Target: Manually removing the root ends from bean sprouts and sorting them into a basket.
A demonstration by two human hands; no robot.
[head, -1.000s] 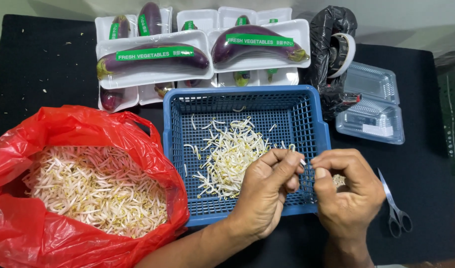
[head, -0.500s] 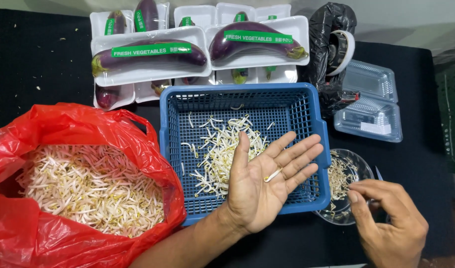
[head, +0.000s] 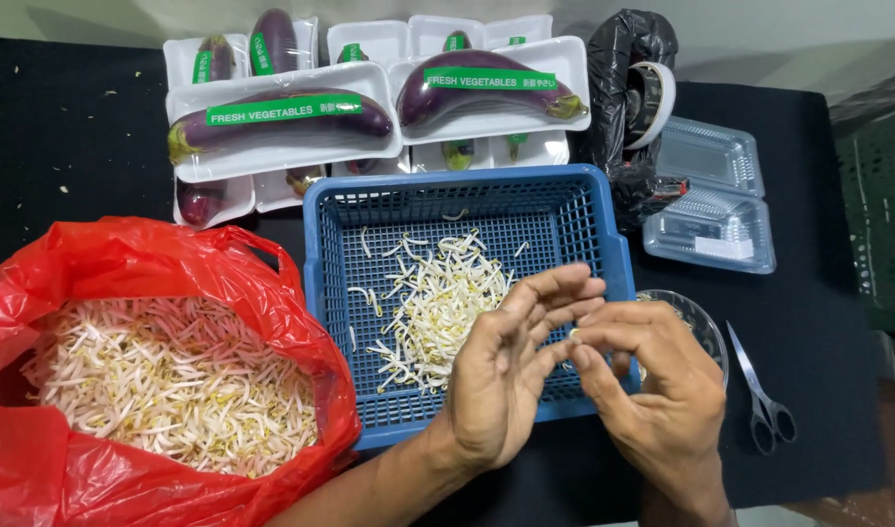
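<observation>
Hands: left hand (head: 501, 376) and right hand (head: 652, 376) together, fingertips pinching one bean sprout (head: 573, 335), over blue basket (head: 603, 229) near-right edge.

Black-covered table (head: 77, 127), red plastic bag of bean sprouts (head: 155, 390), blue plastic basket (head: 467, 210), trays of wrapped eggplants (head: 369, 107), black bag (head: 628, 59), clear clamshell containers (head: 711, 200), small glass bowl (head: 706, 327), scissors (head: 759, 395)

Likely a produce-packing spot in a small shop: wrapped aubergine trays (head: 389, 107), a red bag of bean sprouts (head: 164, 381) and empty clear boxes (head: 711, 195) crowd the dark counter (head: 828, 322).
</observation>
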